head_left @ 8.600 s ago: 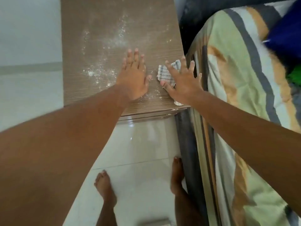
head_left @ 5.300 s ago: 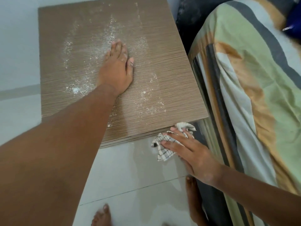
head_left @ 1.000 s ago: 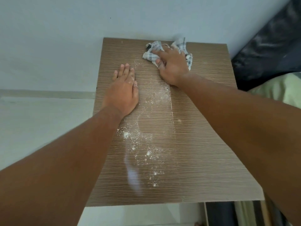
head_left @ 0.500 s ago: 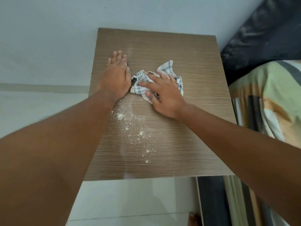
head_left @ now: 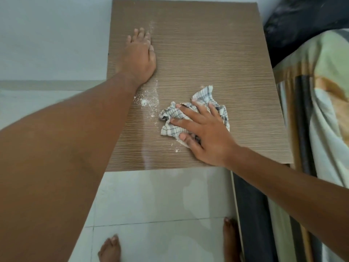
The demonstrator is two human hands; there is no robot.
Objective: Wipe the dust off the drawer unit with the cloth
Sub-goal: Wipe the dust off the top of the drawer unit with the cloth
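The brown wood-grain top of the drawer unit (head_left: 207,53) fills the upper middle of the head view. My right hand (head_left: 205,137) presses a crumpled white checked cloth (head_left: 171,121) flat against the top, near its front right part, fingers spread over it. My left hand (head_left: 138,59) lies flat, palm down, on the left side of the top, holding nothing. A small patch of white dust (head_left: 144,101) sits between the two hands, just left of the cloth. A few specks (head_left: 176,150) lie by my right thumb.
A bed with a striped green, orange and grey sheet (head_left: 321,110) stands tight against the unit's right side, a dark pillow (head_left: 302,21) at its head. A pale wall (head_left: 52,35) is behind. White floor tiles (head_left: 160,201) and my bare feet (head_left: 110,250) lie in front.
My right hand has dragged the cloth from the back of the top toward the front right, sweeping away much of the dust. My left hand has stayed flat on the left side.
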